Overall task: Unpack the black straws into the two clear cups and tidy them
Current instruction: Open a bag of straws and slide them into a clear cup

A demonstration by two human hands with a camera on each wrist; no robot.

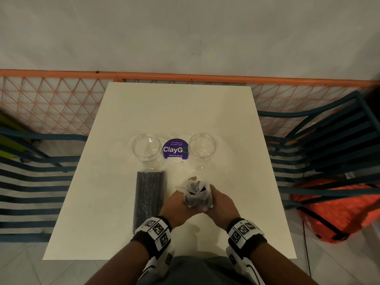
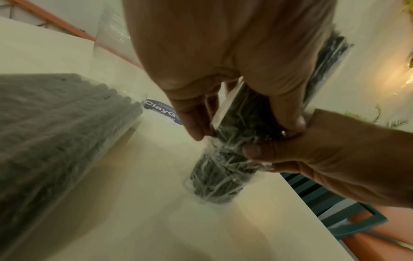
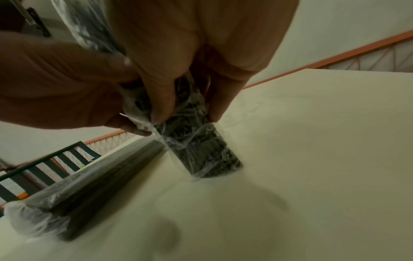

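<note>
Both hands hold one clear plastic pack of black straws [image 1: 196, 194] upright, its lower end on the white table [image 1: 176, 112]. My left hand [image 1: 178, 204] grips the pack [image 2: 225, 169] from the left. My right hand [image 1: 218, 202] grips the same pack [image 3: 201, 150] from the right, thumb pressed into the wrap. The wrap gapes open at the top. A second wrapped pack of black straws [image 1: 149, 199] lies flat to the left. Two clear cups, the left cup [image 1: 147, 150] and the right cup [image 1: 202, 150], stand beyond the hands with nothing in them.
A purple ClayGo sticker [image 1: 175, 149] sits on the table between the cups. Dark blue slatted chairs [image 1: 320, 153] flank the table on both sides, with an orange bag [image 1: 337, 212] at the right. An orange mesh fence [image 1: 53, 103] runs behind.
</note>
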